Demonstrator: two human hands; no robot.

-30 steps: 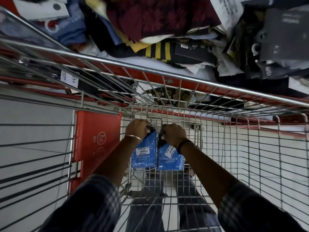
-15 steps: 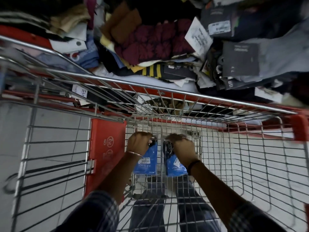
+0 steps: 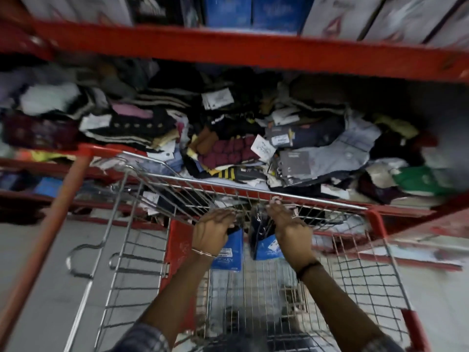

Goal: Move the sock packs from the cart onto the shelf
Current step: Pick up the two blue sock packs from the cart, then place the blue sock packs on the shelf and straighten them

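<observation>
My left hand (image 3: 212, 231) grips the top of a blue sock pack (image 3: 229, 254) with a white label, and the pack hangs below my fist. My right hand (image 3: 290, 224) holds a second blue sock pack (image 3: 266, 247) by its dark upper part. Both hands are raised inside the wire cart (image 3: 368, 262), close to its far rim. Just beyond that rim runs the red shelf (image 3: 101, 151), heaped with mixed socks and tagged clothing packs (image 3: 228, 151).
A higher red shelf board (image 3: 228, 50) carries blue and white boxes (image 3: 250, 11) above the heap. A red post (image 3: 48, 235) stands at the left. A red plastic panel (image 3: 179, 247) hangs on the cart's left wall. Grey floor lies on both sides.
Both hands have lifted the two blue packs from low in the cart up to its far rim. My view has tilted upward, bringing the upper shelf into sight.
</observation>
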